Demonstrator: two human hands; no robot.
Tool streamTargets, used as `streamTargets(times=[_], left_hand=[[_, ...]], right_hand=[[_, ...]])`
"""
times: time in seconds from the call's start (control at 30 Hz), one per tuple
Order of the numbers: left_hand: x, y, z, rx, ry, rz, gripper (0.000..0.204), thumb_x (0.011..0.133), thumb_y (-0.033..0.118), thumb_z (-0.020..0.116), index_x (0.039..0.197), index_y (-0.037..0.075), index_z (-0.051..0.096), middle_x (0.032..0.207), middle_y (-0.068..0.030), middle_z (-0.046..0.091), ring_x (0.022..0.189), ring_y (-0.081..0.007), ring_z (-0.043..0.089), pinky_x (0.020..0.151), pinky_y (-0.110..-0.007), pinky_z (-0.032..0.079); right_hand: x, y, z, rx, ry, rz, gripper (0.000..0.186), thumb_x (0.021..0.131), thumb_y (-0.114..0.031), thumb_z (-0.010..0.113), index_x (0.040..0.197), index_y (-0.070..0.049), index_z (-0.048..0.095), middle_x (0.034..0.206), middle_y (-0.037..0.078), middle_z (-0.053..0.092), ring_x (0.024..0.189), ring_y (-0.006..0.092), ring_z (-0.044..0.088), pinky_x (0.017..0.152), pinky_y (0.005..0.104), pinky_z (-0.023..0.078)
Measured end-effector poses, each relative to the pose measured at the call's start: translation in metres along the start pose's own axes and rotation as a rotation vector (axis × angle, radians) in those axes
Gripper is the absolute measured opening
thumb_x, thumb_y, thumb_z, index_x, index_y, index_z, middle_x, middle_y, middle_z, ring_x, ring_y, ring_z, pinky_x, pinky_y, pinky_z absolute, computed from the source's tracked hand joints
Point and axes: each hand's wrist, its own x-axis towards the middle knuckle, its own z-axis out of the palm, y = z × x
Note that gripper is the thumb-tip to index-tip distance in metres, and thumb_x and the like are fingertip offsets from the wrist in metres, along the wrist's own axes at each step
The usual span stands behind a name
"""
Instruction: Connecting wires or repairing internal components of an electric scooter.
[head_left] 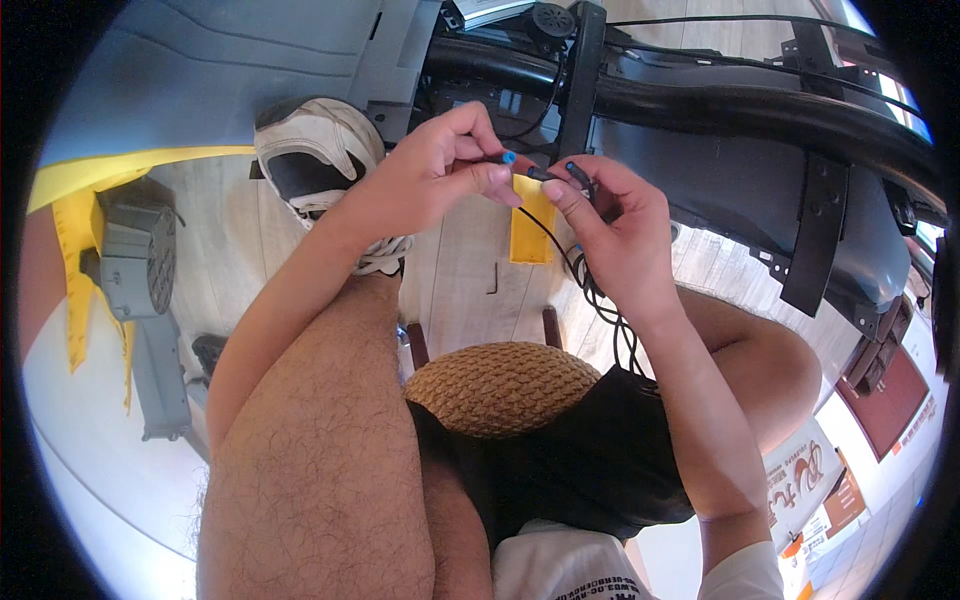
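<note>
My left hand pinches a thin black cable end with a bright blue tip between thumb and fingers. Close beside it, my right hand is closed on a black cable connector. A second blue-ended black connector sticks up between the right fingers. Whether the pieces in the two hands touch, I cannot tell. From the right hand a looped bundle of black cable hangs down toward my lap. Both hands are held in front of a black tubular frame.
Large grey panels adjoin the frame. Under my hands, a yellow piece and an L-shaped hex key lie on the wooden floor. A woven stool is between my legs. Grey and yellow parts stand at left, past my shoe.
</note>
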Motion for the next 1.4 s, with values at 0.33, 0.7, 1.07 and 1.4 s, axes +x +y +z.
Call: streamTargets(times=[0.33,0.7,1.07,1.4], left_hand=[[0.0,0.008,0.0,0.093,0.002,-0.054,0.014,0.087,0.001,0.069,0.095,0.001,0.058,0.09,-0.007,0.069,0.083,-0.0129,0.066,0.077,-0.027,0.052],[-0.001,0.011,0.004,0.171,0.122,-0.059,0.015,0.079,0.001,0.077,0.089,-0.001,0.065,0.083,-0.007,0.071,0.074,-0.0109,0.067,0.066,-0.024,0.053],[-0.001,0.011,0.004,0.222,0.114,-0.068,0.013,0.078,0.0,0.077,0.087,-0.002,0.068,0.081,-0.0062,0.071,0.072,-0.0077,0.065,0.063,-0.021,0.051],[-0.004,0.008,0.003,0.247,0.114,-0.028,0.013,0.078,-0.003,0.076,0.088,-0.003,0.068,0.085,-0.0068,0.072,0.077,-0.0084,0.066,0.068,-0.022,0.052]], right_hand=[[0.001,-0.001,0.001,-0.322,0.098,-0.239,0.019,0.081,-0.014,0.075,0.094,-0.001,0.069,0.087,0.015,0.067,0.078,0.0333,0.066,0.068,0.0367,0.051],[-0.001,-0.001,0.001,-0.47,0.106,-0.281,0.015,0.082,-0.012,0.072,0.093,-0.002,0.068,0.085,0.014,0.065,0.077,0.0346,0.064,0.068,0.0395,0.05],[-0.001,0.003,0.001,-0.492,0.094,-0.275,0.014,0.081,-0.01,0.071,0.092,-0.002,0.068,0.085,0.014,0.065,0.078,0.0353,0.064,0.067,0.0399,0.05],[0.0,0.003,0.004,-0.482,0.101,-0.27,0.012,0.079,-0.009,0.072,0.091,-0.004,0.069,0.085,0.012,0.066,0.078,0.0331,0.064,0.067,0.0389,0.05]])
